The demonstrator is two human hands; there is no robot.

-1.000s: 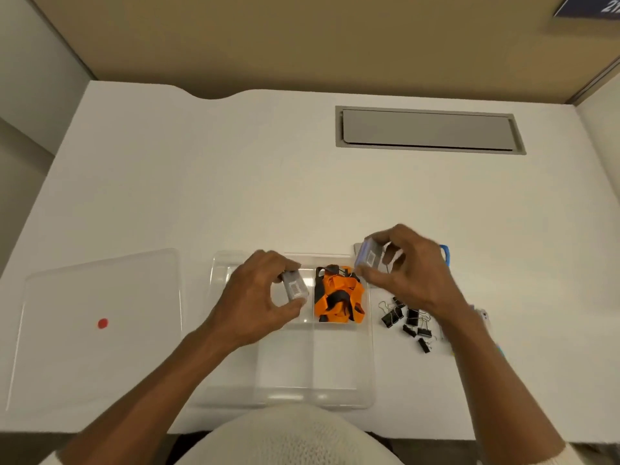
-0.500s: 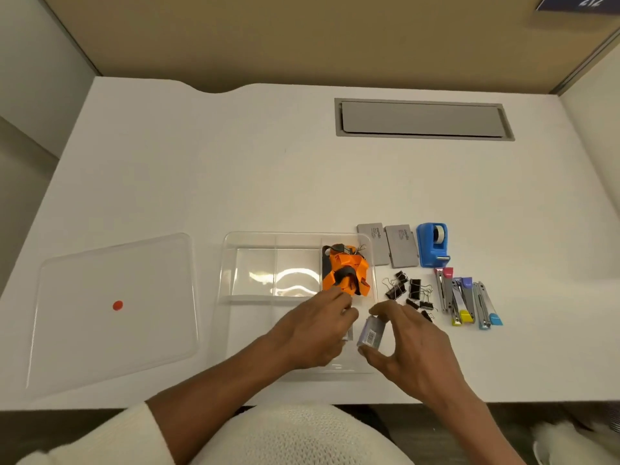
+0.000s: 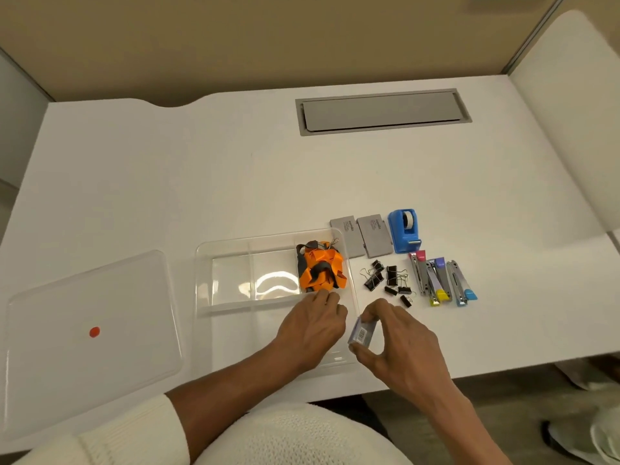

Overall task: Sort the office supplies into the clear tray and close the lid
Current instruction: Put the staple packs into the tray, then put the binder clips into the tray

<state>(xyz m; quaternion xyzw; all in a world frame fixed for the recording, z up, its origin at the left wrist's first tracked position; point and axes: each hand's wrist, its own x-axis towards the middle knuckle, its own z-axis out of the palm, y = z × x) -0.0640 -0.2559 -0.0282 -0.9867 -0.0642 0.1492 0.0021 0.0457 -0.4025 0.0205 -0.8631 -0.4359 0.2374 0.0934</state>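
The clear tray [image 3: 201, 280] sits at the desk's near middle, and an orange and grey strap bundle [image 3: 322, 270] fills its far right compartment. My left hand [image 3: 312, 327] lies palm down in the near right compartment, hiding whatever is under it. My right hand [image 3: 402, 344] pinches a small grey staple box [image 3: 362, 333] with a barcode, tilted over the tray's right rim. The clear lid [image 3: 90, 330] with a red dot lies flat to the left. Right of the tray are two grey boxes [image 3: 360, 236], a blue tape dispenser [image 3: 406, 229], several black binder clips [image 3: 389, 280] and three staplers [image 3: 439, 280].
A grey cable hatch [image 3: 382, 110] is set into the white desk [image 3: 167, 179] at the far right. A beige partition stands behind the desk. The desk's front edge runs just below my hands, close to the tray's near rim.
Both hands came down from the tray's far side to its near right corner. The left hand lowered its small box into the tray; the right hand still holds its box.
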